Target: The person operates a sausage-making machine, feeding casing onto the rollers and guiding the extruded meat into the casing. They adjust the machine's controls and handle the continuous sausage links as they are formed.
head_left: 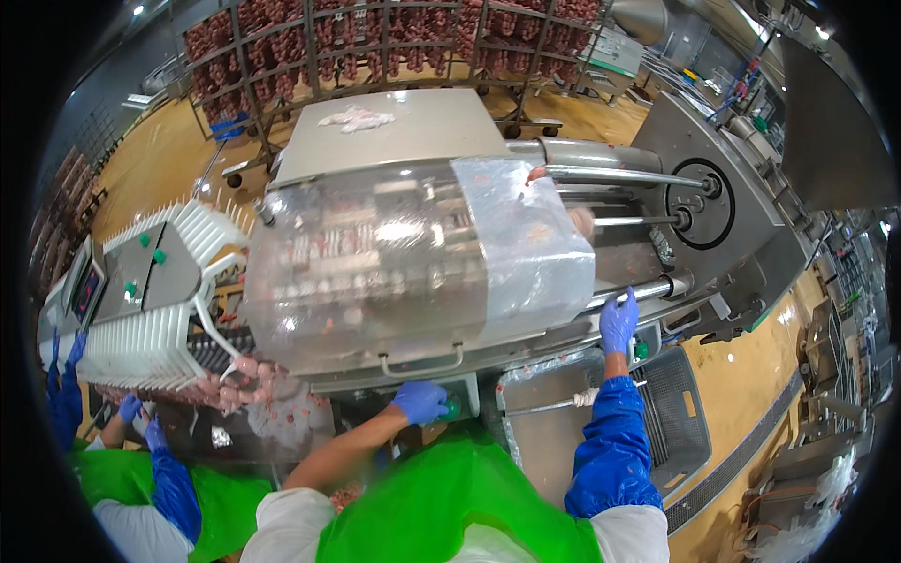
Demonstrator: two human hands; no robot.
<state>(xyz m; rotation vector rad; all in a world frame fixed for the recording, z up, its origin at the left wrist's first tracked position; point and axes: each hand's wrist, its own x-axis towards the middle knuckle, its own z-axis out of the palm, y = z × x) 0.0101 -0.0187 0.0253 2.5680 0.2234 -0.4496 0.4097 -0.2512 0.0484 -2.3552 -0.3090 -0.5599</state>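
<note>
My left hand (421, 402), in a purple glove, is at a small control box below the clear machine cover (366, 267). Its fingers are bent together against a round green knob (452, 408). My right hand (618, 321), also gloved, reaches up with its fingers stretched out and apart. Its fingertips are at the lower metal tube (648, 289) of the machine, and I see nothing gripped in them. A second green knob (642, 350) shows beside the right wrist. Behind the cover, the moving parts look blurred.
Below the machine stand a metal tray (554, 375) with a rod across it and a grey perforated crate (690, 413). At left, a co-worker's gloved hands (155, 432) are near linked sausages (249, 375) at a white-hooked conveyor (131, 342). Sausage racks (394, 42) stand behind.
</note>
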